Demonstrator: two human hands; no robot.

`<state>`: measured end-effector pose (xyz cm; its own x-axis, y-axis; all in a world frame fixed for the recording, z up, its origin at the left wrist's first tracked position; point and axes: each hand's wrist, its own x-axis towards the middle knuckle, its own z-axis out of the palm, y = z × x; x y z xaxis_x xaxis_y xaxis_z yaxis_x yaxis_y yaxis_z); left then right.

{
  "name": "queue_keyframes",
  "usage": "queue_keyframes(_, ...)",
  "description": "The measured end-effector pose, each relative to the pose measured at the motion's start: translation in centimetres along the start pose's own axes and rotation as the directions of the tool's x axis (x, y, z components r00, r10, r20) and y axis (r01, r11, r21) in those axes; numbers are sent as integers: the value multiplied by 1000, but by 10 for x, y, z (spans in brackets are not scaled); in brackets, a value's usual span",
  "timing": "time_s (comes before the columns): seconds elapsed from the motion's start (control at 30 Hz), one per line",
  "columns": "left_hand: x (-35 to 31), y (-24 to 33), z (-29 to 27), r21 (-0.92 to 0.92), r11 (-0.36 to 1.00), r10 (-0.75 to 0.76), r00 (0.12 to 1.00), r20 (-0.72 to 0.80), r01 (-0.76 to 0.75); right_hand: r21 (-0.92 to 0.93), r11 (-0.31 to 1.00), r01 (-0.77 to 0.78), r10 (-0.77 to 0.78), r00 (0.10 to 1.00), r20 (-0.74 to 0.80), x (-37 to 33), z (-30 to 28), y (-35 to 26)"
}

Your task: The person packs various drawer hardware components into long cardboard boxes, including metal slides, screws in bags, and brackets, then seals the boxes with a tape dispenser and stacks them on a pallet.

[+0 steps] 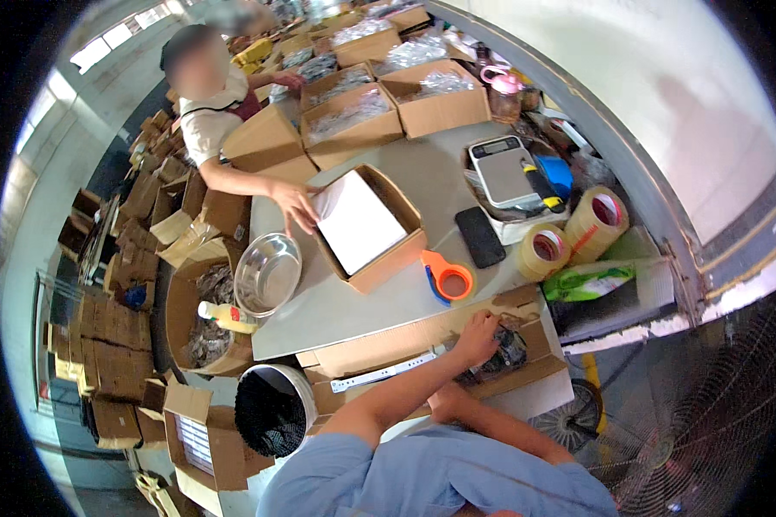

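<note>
My left hand point(478, 339) reaches across to the right end of a long open cardboard box point(539, 345), its fingers curled. Right beside it lies a dark bundle in shiny clear plastic point(509, 349); whether the fingers grip the bundle or something small, I cannot make out. Below my left forearm is my right hand point(444, 401), next to the lower edge of the bundle, with its fingers mostly hidden. A pale metal rail with holes, like a drawer slide point(388, 370), lies along the left part of the box.
Past the box are an orange tape dispenser point(448, 280), a phone point(480, 237), tape rolls point(543, 250) and a scale point(502, 172). A co-worker's hand point(295, 207) touches a carton with a white top sheet point(359, 224). Left stand a steel bowl point(268, 274) and a bucket point(306, 392).
</note>
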<state>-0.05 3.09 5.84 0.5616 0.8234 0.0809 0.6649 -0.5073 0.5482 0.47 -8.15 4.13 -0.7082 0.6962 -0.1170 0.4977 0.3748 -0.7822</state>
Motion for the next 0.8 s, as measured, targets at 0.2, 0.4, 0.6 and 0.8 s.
queue_keyframes(0.2, -43, -93, -66, -783, 566, -672, 695, -256, 258, -203, 975, -93, 141, 960, 241, -2, -19, -17)
queue_keyframes(0.4, -12, -144, -157, -928, -292, -902, 390, 187, -230, -196, 974, -115, 158, 963, 219, -1, -24, -18)
queue_keyframes(0.6, 7, -179, -163, -900, -325, -919, 324, 227, -291, -153, 979, -134, 167, 959, 230, -4, -20, -17)
queue_keyframes(0.8, -2, -193, -159, -931, -293, -936, 265, 233, -217, -166, 972, -163, 201, 949, 242, -7, -25, -25)
